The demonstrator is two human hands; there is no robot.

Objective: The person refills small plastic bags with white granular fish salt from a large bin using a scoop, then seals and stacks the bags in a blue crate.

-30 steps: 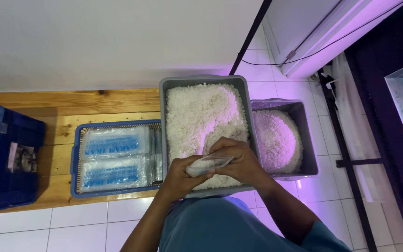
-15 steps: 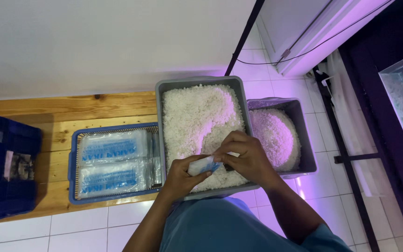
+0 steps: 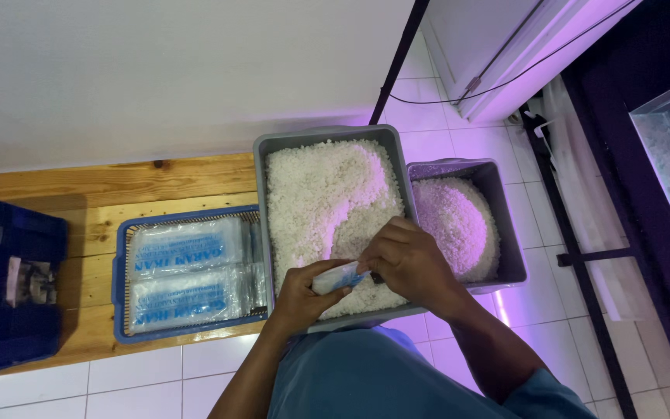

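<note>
both hands meet over the near end of the big grey tub (image 3: 264, 194) of white granules; the left hand (image 3: 298, 293) and right hand (image 3: 406, 262) pinch a small clear packet (image 3: 338, 276) between fingertips; filled packets (image 3: 188, 271) already lie in the blue basket (image 3: 120, 271), and plenty of loose granules (image 3: 327, 194) remain.

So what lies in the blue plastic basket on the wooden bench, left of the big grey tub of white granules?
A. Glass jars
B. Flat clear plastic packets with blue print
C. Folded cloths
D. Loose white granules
B: the blue plastic basket holds flat clear plastic packets with blue print, stacked lying down.
</note>
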